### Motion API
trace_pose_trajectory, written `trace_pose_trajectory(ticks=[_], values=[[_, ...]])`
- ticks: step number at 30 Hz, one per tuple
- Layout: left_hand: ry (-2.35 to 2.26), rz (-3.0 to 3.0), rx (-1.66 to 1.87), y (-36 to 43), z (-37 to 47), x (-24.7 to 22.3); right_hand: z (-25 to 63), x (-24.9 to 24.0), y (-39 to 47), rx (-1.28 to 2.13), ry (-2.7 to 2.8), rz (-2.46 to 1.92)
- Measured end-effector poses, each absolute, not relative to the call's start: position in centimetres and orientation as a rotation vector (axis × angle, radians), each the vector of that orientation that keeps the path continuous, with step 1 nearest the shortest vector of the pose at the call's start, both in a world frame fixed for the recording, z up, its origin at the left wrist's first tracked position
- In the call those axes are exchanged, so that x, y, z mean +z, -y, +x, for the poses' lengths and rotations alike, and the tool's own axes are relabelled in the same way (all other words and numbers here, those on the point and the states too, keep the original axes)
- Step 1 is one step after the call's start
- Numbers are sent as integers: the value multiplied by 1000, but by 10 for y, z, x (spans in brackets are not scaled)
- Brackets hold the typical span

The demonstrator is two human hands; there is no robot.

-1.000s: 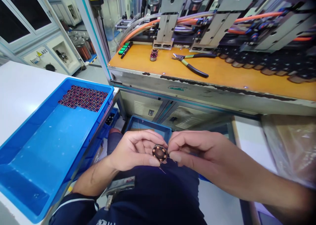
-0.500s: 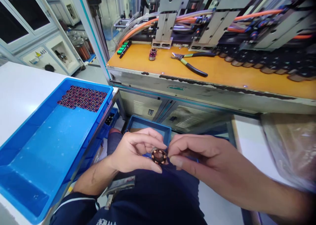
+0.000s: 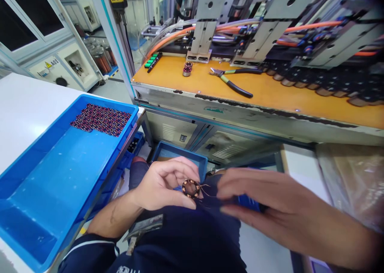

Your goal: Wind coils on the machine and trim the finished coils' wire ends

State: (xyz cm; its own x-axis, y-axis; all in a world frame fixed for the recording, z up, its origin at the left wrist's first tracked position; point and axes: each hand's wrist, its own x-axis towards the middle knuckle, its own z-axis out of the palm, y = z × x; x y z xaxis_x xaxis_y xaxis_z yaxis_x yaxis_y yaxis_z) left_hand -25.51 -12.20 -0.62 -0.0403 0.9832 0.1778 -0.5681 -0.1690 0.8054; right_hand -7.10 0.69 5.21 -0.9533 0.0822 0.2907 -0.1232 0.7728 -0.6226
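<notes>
A small ring-shaped motor stator [image 3: 197,190] with copper windings is pinched between the thumb and fingers of my left hand [image 3: 162,185]. Its open face is turned up towards me, and thin copper wire ends [image 3: 205,190] stick out from its right side. To the right of these wires is my right hand [image 3: 267,199], slightly blurred, with thumb and fingers apart and nothing visible between them. Both hands are above my lap.
On the left table, a blue tray [image 3: 51,185] holds many stators [image 3: 100,119] at its far end. Ahead, cutting pliers [image 3: 231,81], two stators [image 3: 187,69] and a black pen [image 3: 155,62] lie on the orange bench [image 3: 168,79]. A plastic-wrapped box [image 3: 354,181] is at right.
My right hand has let go at the stator's right side and drawn away to the right, its fingers spreading. The wire ends now show. My left hand keeps its hold.
</notes>
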Motion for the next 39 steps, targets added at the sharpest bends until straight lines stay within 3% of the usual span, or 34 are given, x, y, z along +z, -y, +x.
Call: trace_pose_trajectory(ticks=[3, 5, 22, 34, 39], values=[[-592, 759, 1484, 122, -254, -4, -72, 48, -11, 537, 2520, 84], [-556, 696, 1435, 122, -253, -4, -76, 46, -10, 461, 2473, 161], [-579, 616, 1400, 120, -252, -9, -87, 42, 3, 698, 2402, 99], [-866, 1125, 1696, 114, -253, -11, -98, 24, 22, 826, 2152, -186], [-1016, 1059, 1472, 122, -260, -9, -98, 22, 20, 733, 2173, -171]])
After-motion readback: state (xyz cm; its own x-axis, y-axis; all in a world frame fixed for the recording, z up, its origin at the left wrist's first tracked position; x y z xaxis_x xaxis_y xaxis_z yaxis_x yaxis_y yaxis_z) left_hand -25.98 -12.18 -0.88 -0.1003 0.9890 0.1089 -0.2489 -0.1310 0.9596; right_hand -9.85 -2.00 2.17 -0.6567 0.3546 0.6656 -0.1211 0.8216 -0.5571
